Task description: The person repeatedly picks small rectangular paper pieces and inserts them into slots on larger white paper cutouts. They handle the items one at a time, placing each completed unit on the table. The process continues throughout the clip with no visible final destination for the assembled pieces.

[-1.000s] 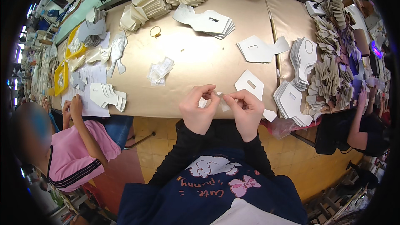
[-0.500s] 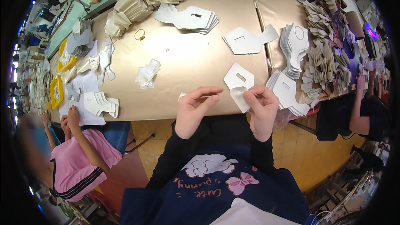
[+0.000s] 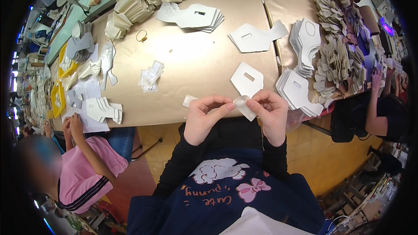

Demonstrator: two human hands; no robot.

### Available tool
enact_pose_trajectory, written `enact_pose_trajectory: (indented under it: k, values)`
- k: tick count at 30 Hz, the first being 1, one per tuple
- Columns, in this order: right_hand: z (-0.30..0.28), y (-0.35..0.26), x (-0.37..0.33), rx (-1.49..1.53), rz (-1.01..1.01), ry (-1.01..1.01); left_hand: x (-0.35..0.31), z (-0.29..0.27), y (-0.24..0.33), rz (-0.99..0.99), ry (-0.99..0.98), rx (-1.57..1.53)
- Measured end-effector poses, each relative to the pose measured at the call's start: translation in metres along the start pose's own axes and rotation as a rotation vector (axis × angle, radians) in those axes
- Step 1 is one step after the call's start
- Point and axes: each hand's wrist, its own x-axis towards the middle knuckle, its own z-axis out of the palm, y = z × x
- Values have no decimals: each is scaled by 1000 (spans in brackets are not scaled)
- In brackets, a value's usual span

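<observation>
Just past the table's near edge I hold a small pale, translucent square piece (image 3: pixel 246 108), thin like film or fabric. My right hand (image 3: pixel 272 114) pinches its right side between thumb and fingers. My left hand (image 3: pixel 203 119) is closed too, its thumb and index fingertips gripping the left corner. Right beyond my hands lies a white flat cut piece (image 3: pixel 241 72) with a slot in it; its near part is hidden behind the right hand. A small white square (image 3: pixel 189 100) rests on the table beside my left hand.
Stacks of white slotted cut pieces lie ahead (image 3: pixel 191 16) and to the right (image 3: pixel 298 91). Clear small packets (image 3: pixel 151 77) are left of centre. Cream bundles (image 3: pixel 124 19) sit far left, beige piles (image 3: pixel 333 61) far right. A person in pink (image 3: pixel 89 167) works at the left.
My left hand has moved right and taken hold of the small translucent piece's left corner. The piece has turned and now stretches between both hands.
</observation>
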Motion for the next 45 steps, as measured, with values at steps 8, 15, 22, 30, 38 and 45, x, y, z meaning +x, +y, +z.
enact_pose_trajectory:
  k: [8,15,22,30,38,45]
  values:
    - [-2,-1,-1,-15,11,-7,-3,6,5,113,61,227]
    - [-2,-4,-5,-119,18,30,-5,11,13,288,153,616]
    - [-5,-6,-2,-87,76,-19,-3,8,12,314,99,397]
    - [12,-6,-2,-592,-317,119,-6,4,-8,78,84,163]
    - [16,0,-1,-742,-456,28,-7,-2,-15,123,51,151]
    - [24,11,1,-839,-647,90,-9,-1,-13,72,64,101]
